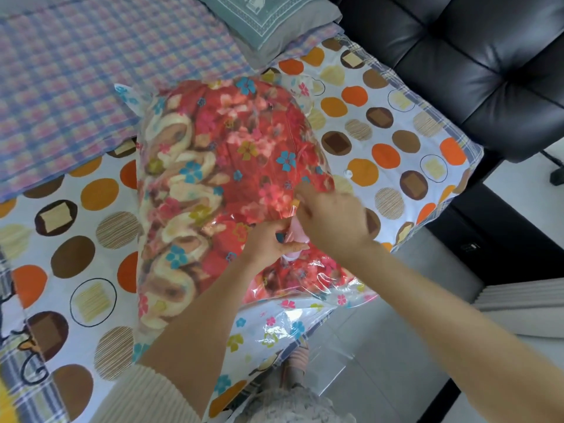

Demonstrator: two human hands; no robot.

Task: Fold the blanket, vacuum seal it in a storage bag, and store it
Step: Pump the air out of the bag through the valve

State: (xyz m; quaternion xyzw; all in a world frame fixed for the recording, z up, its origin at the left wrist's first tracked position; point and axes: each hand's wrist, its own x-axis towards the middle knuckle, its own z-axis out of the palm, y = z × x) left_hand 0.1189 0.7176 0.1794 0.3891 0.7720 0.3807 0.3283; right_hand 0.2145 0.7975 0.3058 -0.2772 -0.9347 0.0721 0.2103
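1. Storage bag [290,319] holding the red floral blanket [232,148] lies on the bed [396,141], long axis running away from the person, still puffy
2. Right hand [332,218] curls over the pink valve [297,235] on the bag's near part, gripping its top
3. Left hand [271,242] pinches the valve from the left, both hands equally near

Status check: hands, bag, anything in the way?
Left hand pinches pink piece on storage bag; right hand covers it. Blanket inside, bag puffy. Nothing blocking.
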